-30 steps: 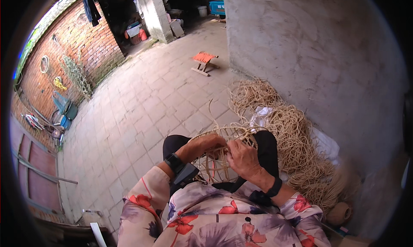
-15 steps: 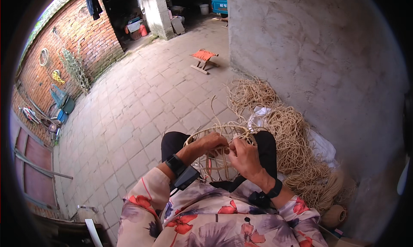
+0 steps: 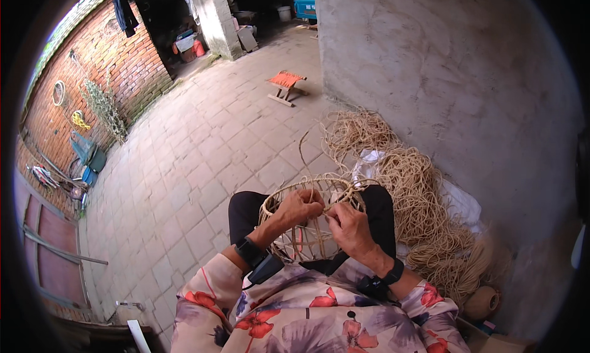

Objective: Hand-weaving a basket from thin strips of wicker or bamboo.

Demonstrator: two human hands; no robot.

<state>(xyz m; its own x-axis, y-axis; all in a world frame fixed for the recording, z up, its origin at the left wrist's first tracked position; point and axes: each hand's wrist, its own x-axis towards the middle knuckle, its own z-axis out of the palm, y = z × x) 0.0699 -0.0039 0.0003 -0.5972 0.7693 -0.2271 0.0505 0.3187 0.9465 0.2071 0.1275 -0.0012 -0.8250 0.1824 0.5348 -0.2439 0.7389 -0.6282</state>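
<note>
Where fingers [image 3: 342, 214] meet cord [image 3: 326, 209], grip unclear; basket [image 3: 353, 194] partly hidden.

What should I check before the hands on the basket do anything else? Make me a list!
1. Open-work cord basket between the knees: ok.
2. Left hand at the basket: ok.
3. Right hand pinching cord at the basket: ok.
4. Loose cord strand tucked in: not ok, it sticks up past the rim.
5. Cord pulled tight: cannot tell, fingers cover it.
6. Cord pile nearby: ok, beside the right knee.
</note>
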